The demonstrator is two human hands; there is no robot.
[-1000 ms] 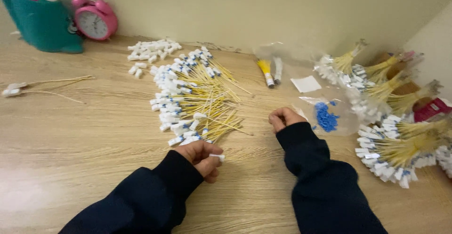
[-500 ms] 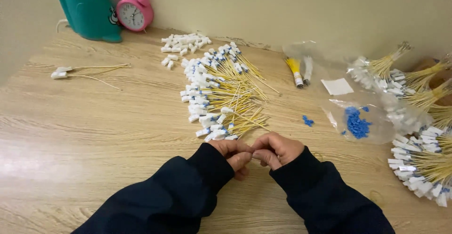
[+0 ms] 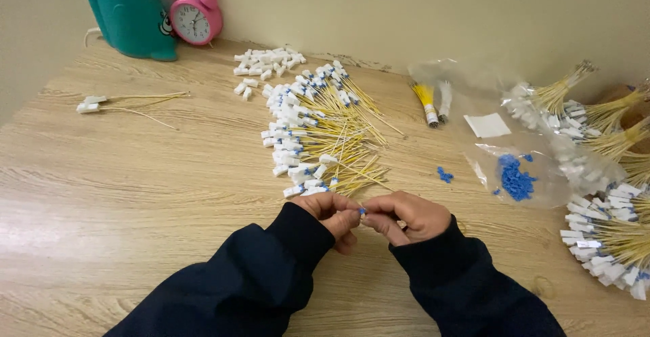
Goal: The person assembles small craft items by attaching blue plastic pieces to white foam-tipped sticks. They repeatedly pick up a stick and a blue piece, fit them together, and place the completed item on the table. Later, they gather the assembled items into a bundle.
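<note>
Left hand: I am seeing my left hand (image 3: 333,214) curled together above the near edge of the table (image 3: 135,195), its fingertips pinching a small blue piece (image 3: 362,210).
Right hand: my right hand (image 3: 405,216) is meeting it fingertip to fingertip — pinched shut on the same blue piece from the other side.
Blue piece: it is sitting between the two sets of fingertips, only a speck of it showing; I cannot tell whether a connector is attached.
Connector pile: a heap of white connectors on yellow wires (image 3: 318,130) is lying just beyond my hands, running toward the far edge.
Loose caps: a cluster of white caps (image 3: 265,62) is lying near the far edge, beside the pile's far end.
Blue bag: a clear bag of blue pieces (image 3: 518,178) is resting to the right of my hands — a few loose blue bits (image 3: 444,174) are lying between it and the pile.
Bundles: tied bundles of yellow wires (image 3: 596,117) are crowding the right edge.
Far left corner: a pink alarm clock (image 3: 195,17) is standing beside a teal holder (image 3: 130,13).
Left edge: a lone wired connector (image 3: 91,103) is lying well apart.
</note>
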